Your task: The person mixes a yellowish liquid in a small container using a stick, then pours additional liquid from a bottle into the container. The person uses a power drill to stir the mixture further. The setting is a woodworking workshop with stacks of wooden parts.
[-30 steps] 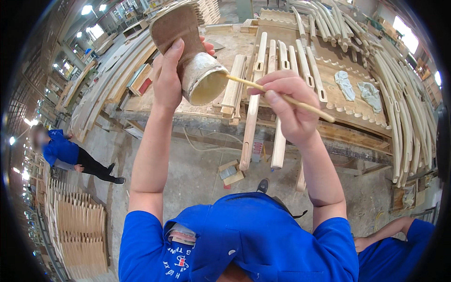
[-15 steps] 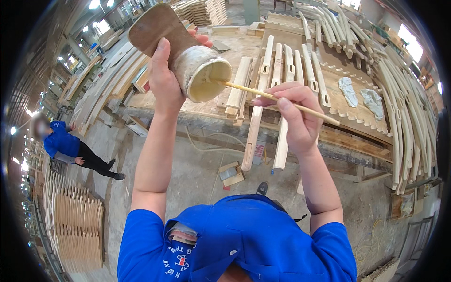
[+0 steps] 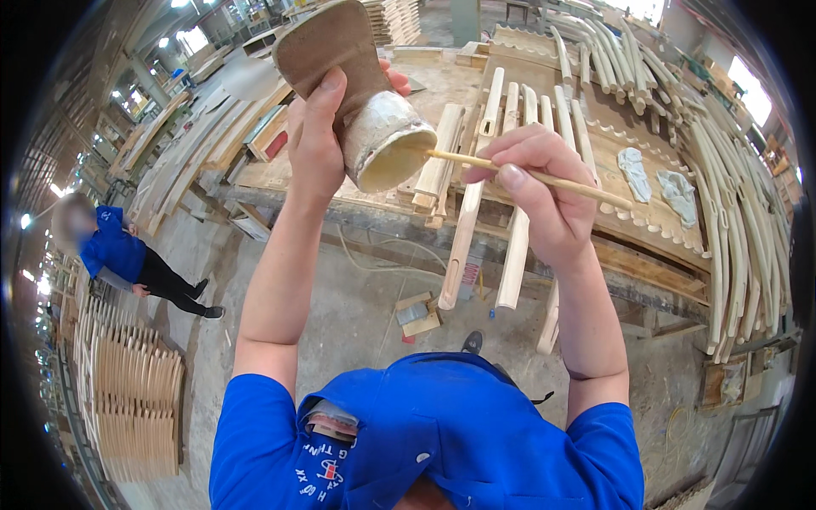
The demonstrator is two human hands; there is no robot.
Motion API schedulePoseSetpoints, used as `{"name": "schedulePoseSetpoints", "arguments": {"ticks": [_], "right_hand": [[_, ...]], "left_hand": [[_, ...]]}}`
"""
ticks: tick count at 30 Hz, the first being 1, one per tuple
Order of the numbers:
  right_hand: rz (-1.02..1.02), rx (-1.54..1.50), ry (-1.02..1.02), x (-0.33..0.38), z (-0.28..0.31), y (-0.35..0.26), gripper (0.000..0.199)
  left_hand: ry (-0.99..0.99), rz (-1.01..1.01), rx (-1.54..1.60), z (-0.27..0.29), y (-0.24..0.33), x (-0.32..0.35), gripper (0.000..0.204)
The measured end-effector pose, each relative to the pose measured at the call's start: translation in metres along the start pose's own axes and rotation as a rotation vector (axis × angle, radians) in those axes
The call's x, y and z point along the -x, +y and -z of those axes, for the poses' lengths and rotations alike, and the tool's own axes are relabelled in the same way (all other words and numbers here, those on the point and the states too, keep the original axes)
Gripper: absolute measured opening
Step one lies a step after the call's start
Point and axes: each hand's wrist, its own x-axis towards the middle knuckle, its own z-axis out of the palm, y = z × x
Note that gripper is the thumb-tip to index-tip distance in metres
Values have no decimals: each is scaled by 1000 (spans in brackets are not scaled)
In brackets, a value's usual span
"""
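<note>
My left hand is wrapped round a cup crusted with pale dried residue, with a brown curved flat piece rising behind it. The cup tilts toward me, and a yellowish coating shows inside its mouth. Between the thumb and fingers of my right hand is a thin wooden stick. Its yellow-stained tip reaches the cup's right rim; whether it touches the inside I cannot tell. Beyond and below my hands, several slotted wooden pieces lie across the workbench, some jutting over its near edge.
The wooden workbench spans the area ahead. Two pale cloths lie on its right part. Stacks of curved wooden parts line the right side, and more stand at lower left. A person in blue stands on the left.
Both hands, with the cup and stick, have shifted right. The cup's mouth has turned so less of its inside shows. The stick's tip remains at the rim.
</note>
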Motion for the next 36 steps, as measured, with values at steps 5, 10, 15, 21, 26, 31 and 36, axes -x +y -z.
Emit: {"name": "schedulePoseSetpoints", "arguments": {"ticks": [5, 10, 15, 21, 26, 31, 36], "right_hand": [[16, -31, 165, -6, -12, -8, 6], [-33, 3, 83, -5, -14, -8, 9], [-57, 159, 5, -4, -15, -11, 9], [-132, 25, -38, -12, -39, -12, 8], [-94, -51, 11, -20, -51, -15, 9], [-115, -10, -99, -24, -45, -11, 8], [-154, -23, -105, -25, -53, -9, 9]], "left_hand": [[20, 11, -1, 3, 1, 3, 49], [64, 5, -93, 12, 3, 16, 40], [67, -44, -170, 13, 2, 12, 31], [72, -130, -194, 22, 16, 26, 32], [107, -99, -212, 29, 18, 33, 30], [93, -103, -227, 29, 18, 37, 28], [105, -126, -271, 37, 13, 38, 28]]}}
